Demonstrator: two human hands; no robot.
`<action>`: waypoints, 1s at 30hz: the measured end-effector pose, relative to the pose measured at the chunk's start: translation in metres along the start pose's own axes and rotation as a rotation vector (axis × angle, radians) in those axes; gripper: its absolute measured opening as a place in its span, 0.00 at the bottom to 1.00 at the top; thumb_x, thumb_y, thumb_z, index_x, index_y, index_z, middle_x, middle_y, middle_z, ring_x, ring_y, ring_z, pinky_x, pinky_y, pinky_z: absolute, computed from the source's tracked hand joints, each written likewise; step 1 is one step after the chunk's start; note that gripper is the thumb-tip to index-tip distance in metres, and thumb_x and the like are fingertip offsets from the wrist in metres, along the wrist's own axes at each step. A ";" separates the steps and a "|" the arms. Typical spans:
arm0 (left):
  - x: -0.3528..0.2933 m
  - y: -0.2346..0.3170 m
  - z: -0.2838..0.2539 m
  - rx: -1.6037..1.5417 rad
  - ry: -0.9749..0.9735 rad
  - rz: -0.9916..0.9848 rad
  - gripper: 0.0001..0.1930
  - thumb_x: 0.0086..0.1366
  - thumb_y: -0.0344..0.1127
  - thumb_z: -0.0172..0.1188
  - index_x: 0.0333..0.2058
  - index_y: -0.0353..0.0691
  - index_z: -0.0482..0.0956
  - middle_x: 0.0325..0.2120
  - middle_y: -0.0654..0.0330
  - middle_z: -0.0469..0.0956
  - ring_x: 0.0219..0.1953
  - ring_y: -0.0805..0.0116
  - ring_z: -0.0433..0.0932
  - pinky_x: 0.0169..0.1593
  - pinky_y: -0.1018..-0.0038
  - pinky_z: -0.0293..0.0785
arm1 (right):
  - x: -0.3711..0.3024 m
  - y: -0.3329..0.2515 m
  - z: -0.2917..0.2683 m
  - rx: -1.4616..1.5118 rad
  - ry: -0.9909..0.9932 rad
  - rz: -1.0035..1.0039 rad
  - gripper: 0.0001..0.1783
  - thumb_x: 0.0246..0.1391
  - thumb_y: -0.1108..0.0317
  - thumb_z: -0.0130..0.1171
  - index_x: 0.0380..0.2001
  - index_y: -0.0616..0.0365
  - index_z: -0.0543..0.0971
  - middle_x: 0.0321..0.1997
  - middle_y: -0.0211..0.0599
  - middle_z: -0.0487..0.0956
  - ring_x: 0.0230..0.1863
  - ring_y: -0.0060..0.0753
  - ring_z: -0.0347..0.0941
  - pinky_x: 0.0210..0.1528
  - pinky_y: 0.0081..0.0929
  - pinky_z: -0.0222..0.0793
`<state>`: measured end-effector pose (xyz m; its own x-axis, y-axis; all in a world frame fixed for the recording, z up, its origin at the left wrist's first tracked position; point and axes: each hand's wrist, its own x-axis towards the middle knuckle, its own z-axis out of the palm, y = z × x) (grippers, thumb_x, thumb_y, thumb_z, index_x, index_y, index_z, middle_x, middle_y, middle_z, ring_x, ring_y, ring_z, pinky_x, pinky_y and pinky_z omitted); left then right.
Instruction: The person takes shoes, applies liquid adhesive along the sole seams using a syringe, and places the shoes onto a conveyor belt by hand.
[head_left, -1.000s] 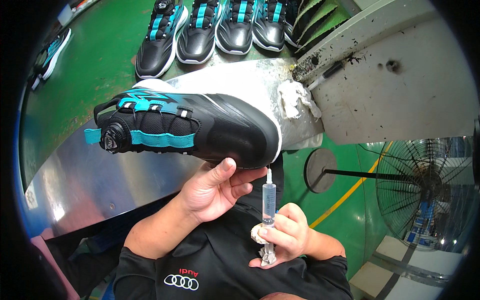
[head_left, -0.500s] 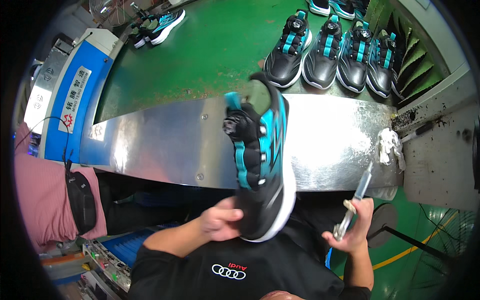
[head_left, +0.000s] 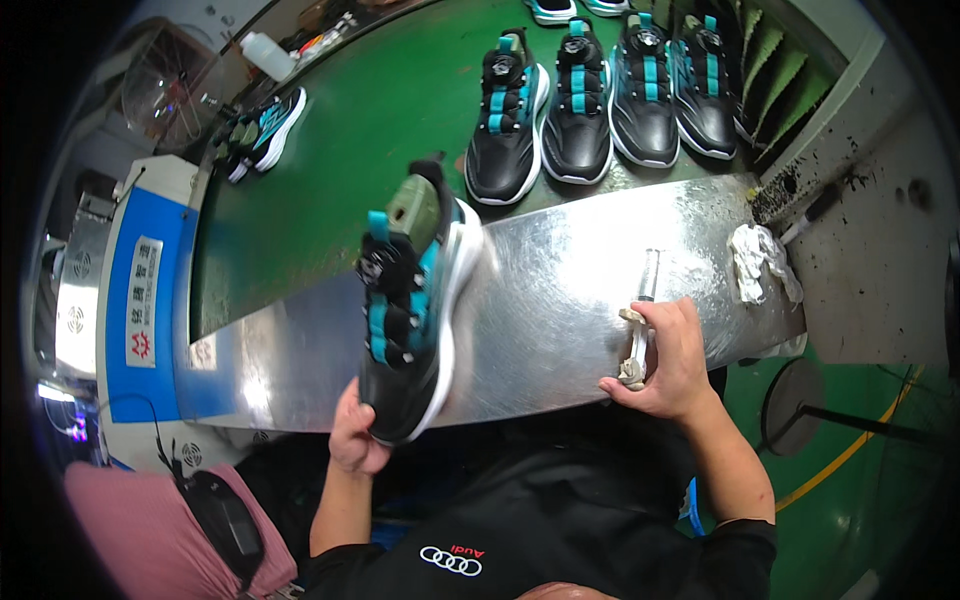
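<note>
My left hand [head_left: 358, 432] grips a black sneaker [head_left: 405, 310] by its toe. The sneaker has turquoise straps, a dial at the tongue, a green insert in its opening and a white sole, and it is held up over the metal ledge [head_left: 540, 330]. On the right, my right hand [head_left: 668, 358] is closed round a syringe [head_left: 646, 285], with its thumb by the plunger end and its fingers at the flange. The clear barrel points away from me over the ledge. Sneaker and syringe are well apart.
Several matching sneakers [head_left: 575, 110] stand in a row on the green belt [head_left: 350, 150], with another pair [head_left: 265, 135] at far left. A crumpled white cloth [head_left: 760, 265] lies at the ledge's right end. A blue-sided machine [head_left: 145, 290] and a person in pink [head_left: 150, 525] are at left.
The sneaker in my left hand has moved left. My right hand has brought the syringe leftward and forward over the ledge. The whole view has shifted too.
</note>
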<state>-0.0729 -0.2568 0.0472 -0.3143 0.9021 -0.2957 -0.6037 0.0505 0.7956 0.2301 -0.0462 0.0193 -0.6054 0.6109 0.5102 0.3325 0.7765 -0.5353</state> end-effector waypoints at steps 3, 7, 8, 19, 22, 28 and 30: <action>0.045 0.026 -0.006 0.070 -0.025 0.078 0.27 0.58 0.35 0.54 0.54 0.28 0.61 0.50 0.48 0.70 0.51 0.56 0.71 0.57 0.64 0.65 | 0.002 0.000 0.000 0.010 -0.029 0.006 0.41 0.26 0.53 0.72 0.46 0.58 0.68 0.35 0.39 0.72 0.34 0.41 0.63 0.39 0.33 0.63; 0.138 0.052 -0.017 0.227 -0.014 0.053 0.18 0.64 0.33 0.47 0.50 0.30 0.66 0.47 0.51 0.73 0.49 0.61 0.73 0.54 0.68 0.68 | 0.000 0.001 -0.002 -0.019 -0.046 0.040 0.41 0.26 0.52 0.72 0.46 0.58 0.68 0.33 0.38 0.71 0.32 0.41 0.64 0.37 0.34 0.63; 0.161 0.055 -0.027 0.166 -0.006 0.013 0.17 0.64 0.33 0.47 0.49 0.30 0.67 0.46 0.50 0.74 0.48 0.61 0.74 0.54 0.67 0.68 | -0.001 0.000 -0.002 -0.021 -0.038 0.045 0.41 0.26 0.52 0.72 0.46 0.58 0.68 0.33 0.38 0.71 0.32 0.41 0.64 0.37 0.34 0.63; 0.251 0.046 0.002 0.340 0.013 -0.190 0.13 0.60 0.37 0.56 0.39 0.33 0.73 0.36 0.52 0.78 0.39 0.62 0.78 0.46 0.64 0.75 | 0.004 -0.004 0.000 -0.007 -0.021 0.071 0.40 0.26 0.51 0.71 0.44 0.59 0.70 0.32 0.37 0.71 0.31 0.40 0.64 0.36 0.33 0.63; 0.242 0.064 -0.007 0.664 0.114 -0.205 0.15 0.61 0.40 0.57 0.38 0.33 0.74 0.28 0.54 0.78 0.27 0.68 0.77 0.31 0.75 0.74 | 0.003 -0.005 -0.002 0.010 -0.023 0.079 0.39 0.27 0.51 0.71 0.44 0.59 0.70 0.32 0.38 0.71 0.31 0.40 0.64 0.36 0.34 0.63; 0.192 0.080 -0.012 1.039 0.142 0.208 0.16 0.63 0.41 0.54 0.38 0.31 0.75 0.21 0.58 0.76 0.23 0.74 0.75 0.27 0.82 0.69 | 0.004 -0.004 0.001 0.002 -0.002 0.071 0.39 0.27 0.51 0.71 0.44 0.59 0.70 0.33 0.38 0.71 0.32 0.41 0.64 0.37 0.34 0.63; 0.164 0.060 0.009 0.663 -0.058 0.294 0.15 0.65 0.39 0.49 0.39 0.31 0.74 0.22 0.55 0.77 0.27 0.70 0.77 0.29 0.79 0.71 | 0.003 -0.004 0.001 0.004 -0.009 0.083 0.40 0.27 0.51 0.71 0.45 0.59 0.70 0.34 0.38 0.72 0.32 0.41 0.64 0.37 0.34 0.63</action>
<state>-0.1543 -0.1022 0.0514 -0.3447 0.9387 -0.0061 0.0768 0.0347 0.9964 0.2265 -0.0474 0.0225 -0.5822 0.6718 0.4579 0.3786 0.7224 -0.5785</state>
